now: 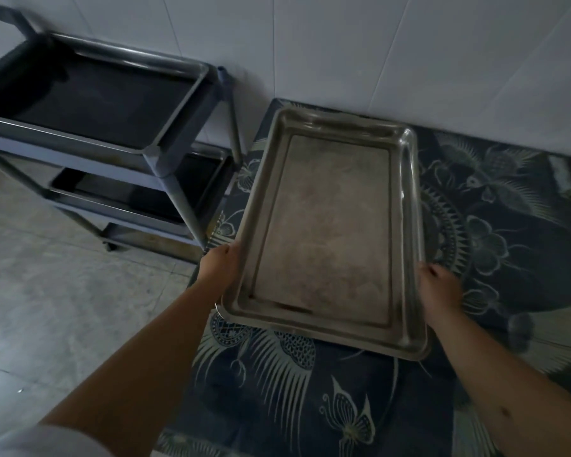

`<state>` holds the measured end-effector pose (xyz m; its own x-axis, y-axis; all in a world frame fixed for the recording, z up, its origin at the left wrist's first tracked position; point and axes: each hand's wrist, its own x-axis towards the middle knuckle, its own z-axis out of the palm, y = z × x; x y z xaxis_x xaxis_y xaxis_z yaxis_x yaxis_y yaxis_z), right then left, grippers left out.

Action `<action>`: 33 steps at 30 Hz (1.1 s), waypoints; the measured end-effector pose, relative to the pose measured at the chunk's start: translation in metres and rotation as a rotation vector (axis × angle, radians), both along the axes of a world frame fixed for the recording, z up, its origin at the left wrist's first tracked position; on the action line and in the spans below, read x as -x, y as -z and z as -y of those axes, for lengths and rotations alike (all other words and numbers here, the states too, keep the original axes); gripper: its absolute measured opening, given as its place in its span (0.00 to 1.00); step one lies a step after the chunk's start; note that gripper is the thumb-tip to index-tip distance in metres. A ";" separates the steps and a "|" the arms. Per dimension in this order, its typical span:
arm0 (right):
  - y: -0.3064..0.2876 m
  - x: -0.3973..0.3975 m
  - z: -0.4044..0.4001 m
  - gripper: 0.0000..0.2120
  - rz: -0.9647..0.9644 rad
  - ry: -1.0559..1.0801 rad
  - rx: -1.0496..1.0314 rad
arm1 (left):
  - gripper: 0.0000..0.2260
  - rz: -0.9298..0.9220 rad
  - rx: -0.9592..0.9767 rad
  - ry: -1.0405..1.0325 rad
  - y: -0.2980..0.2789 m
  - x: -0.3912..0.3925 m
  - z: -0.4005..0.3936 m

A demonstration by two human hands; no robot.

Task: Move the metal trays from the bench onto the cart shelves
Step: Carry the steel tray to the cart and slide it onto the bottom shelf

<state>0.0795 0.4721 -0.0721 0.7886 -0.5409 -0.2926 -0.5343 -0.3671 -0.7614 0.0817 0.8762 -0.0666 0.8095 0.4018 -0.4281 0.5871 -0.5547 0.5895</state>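
The metal tray (pixel 330 232) sits in the middle of the frame, empty, its long sides running away from the camera, held over a bench covered in a dark blue patterned cloth (pixel 310 390). Whether its far end touches the cloth or is lifted clear cannot be told. The left hand (pixel 216 270) grips the near left edge and the right hand (pixel 440 291) grips the near right edge, both closed on the rim.

Both grips are close to the near end, so the far end could dip and scrape the cloth or knock the cart's corner post on the swing across. The smooth rim could also slip.

Both forearms reach forward from the bottom of the frame, bare, wrists about level.

In the upper left stands the cart (pixel 159 159); its top shelf and the one below each seem to carry a tray already, and the lowest shelf is mostly hidden.
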 end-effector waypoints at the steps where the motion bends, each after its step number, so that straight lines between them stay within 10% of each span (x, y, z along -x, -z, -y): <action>1: -0.001 0.002 0.000 0.18 0.016 0.016 -0.013 | 0.19 0.019 -0.008 -0.007 -0.001 0.003 0.000; 33: -0.104 0.119 -0.196 0.18 0.230 -0.359 -0.069 | 0.22 0.302 -0.062 -0.417 -0.115 0.288 -0.168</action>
<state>-0.0398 0.6678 0.0321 0.9721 -0.2057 -0.1131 -0.1955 -0.4426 -0.8751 -0.2062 1.0443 0.0480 0.6587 0.7340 -0.1655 0.5748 -0.3490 0.7401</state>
